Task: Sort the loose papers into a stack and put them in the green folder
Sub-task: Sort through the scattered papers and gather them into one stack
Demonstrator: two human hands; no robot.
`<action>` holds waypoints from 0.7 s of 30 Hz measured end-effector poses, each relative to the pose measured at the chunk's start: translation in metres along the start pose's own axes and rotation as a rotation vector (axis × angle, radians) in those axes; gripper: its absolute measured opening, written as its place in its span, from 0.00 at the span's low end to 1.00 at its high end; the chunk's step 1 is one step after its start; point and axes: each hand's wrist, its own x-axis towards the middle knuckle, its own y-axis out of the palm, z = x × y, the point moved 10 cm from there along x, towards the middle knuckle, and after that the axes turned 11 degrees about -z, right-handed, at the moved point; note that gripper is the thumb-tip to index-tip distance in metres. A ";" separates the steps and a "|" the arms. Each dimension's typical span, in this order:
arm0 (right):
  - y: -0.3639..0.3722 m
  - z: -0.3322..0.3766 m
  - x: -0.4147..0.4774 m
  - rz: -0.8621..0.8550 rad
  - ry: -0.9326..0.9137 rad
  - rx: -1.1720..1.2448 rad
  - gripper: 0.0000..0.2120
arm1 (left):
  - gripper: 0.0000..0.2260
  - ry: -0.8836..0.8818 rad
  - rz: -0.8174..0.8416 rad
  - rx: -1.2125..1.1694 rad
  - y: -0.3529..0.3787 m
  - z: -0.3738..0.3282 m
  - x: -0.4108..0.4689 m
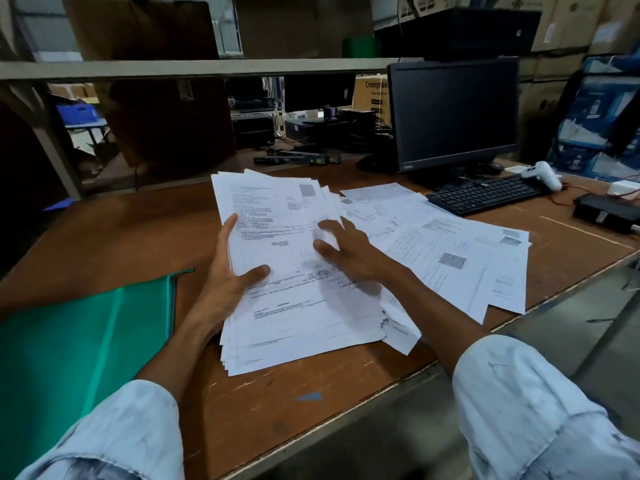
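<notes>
An uneven stack of white printed papers rests tilted on the brown table in the middle of the head view. My left hand grips the stack's left edge, thumb on top. On the stack's right part lies my right hand, fingers spread flat over the top sheet. More loose papers lie fanned out on the table to the right of the stack. At the lower left, the green folder lies flat and closed with its zip edge toward the stack.
A black monitor and black keyboard stand at the back right, with a white controller and a black box beside them. A shelf rail crosses above. The table's front edge runs diagonally at the lower right.
</notes>
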 end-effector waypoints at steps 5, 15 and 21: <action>-0.019 -0.007 0.001 -0.121 0.095 0.333 0.18 | 0.40 0.056 -0.020 -0.057 -0.004 -0.004 0.002; -0.024 -0.005 -0.002 -0.093 0.060 0.351 0.16 | 0.38 -0.130 -0.031 0.067 -0.004 0.020 0.003; -0.096 -0.106 -0.013 -0.225 0.470 -0.262 0.34 | 0.38 -0.050 -0.094 0.043 -0.011 0.009 0.004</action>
